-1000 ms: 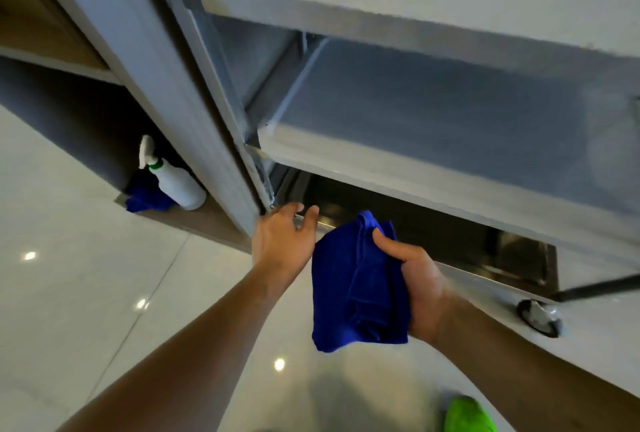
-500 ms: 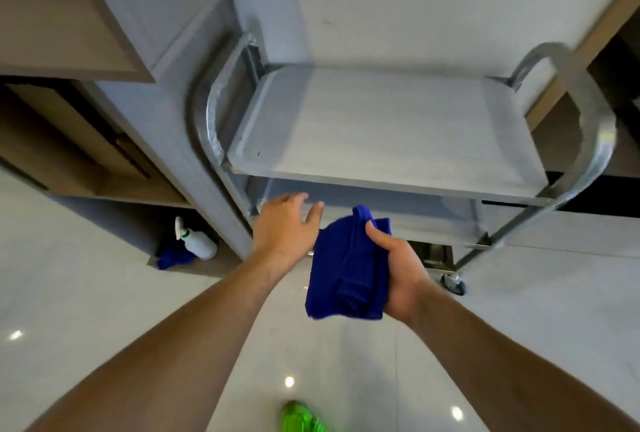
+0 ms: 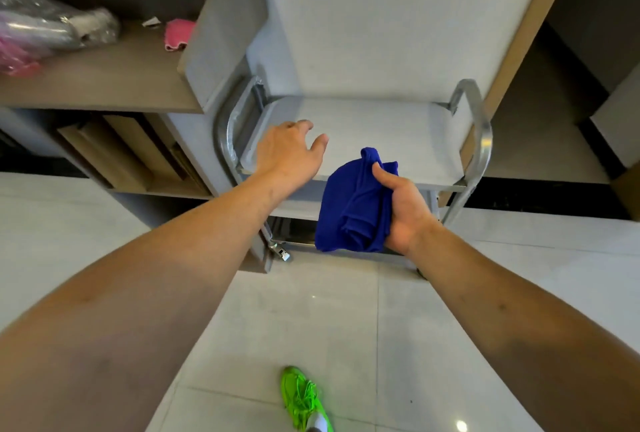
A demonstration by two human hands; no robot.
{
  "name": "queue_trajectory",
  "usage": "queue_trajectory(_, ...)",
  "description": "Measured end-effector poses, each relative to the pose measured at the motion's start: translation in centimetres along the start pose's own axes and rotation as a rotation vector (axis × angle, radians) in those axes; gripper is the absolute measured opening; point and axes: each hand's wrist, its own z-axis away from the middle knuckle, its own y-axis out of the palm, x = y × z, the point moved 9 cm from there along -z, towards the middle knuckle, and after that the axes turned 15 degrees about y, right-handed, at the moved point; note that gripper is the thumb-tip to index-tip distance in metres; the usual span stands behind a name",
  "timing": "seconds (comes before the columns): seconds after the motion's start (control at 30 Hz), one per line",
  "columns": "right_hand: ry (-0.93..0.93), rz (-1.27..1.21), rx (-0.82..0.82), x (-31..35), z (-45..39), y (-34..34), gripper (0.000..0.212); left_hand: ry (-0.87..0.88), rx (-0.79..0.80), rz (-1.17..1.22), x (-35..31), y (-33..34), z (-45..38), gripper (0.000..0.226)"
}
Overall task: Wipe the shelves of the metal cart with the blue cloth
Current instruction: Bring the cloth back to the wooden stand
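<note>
Your right hand (image 3: 403, 210) grips the bunched blue cloth (image 3: 353, 206), thumb pressed over its top fold, held just in front of the near edge of the silver metal cart (image 3: 381, 134). Your left hand (image 3: 289, 151) hovers over the top shelf's near-left corner, fingers loosely spread, holding nothing; contact unclear. Pink rag (image 3: 178, 33) on wooden shelf (image 3: 104, 82) far left. Bright green shoe (image 3: 304, 397) on tiled floor (image 3: 398, 327).
</note>
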Motion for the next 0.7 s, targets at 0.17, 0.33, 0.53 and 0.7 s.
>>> queue_trajectory(0.17, -0.067, 0.007, 0.053, 0.6, 5.6, 2.0, 0.044, 0.041, -0.059, -0.032, -4.2, -5.8, 1.0, 0.056)
queue_trajectory(0.33, -0.089, 0.041, 0.092, -0.1, 9.4, 4.1, 0.048, 0.061, -0.072, -0.056, -6.2, -9.5, 3.2, 0.057)
queue_trajectory(0.53, -0.112, 0.067, 0.092, -0.9, 10.1, 6.7, 0.051, 0.057, -0.103, -0.053, -4.1, -13.0, 4.5, 0.052)
queue_trajectory(0.7, -0.151, 0.1, 0.075, -1.9, 8.2, 10.9, 0.052, 0.059, -0.152, -0.037, 0.4, -16.3, 4.8, 0.049)
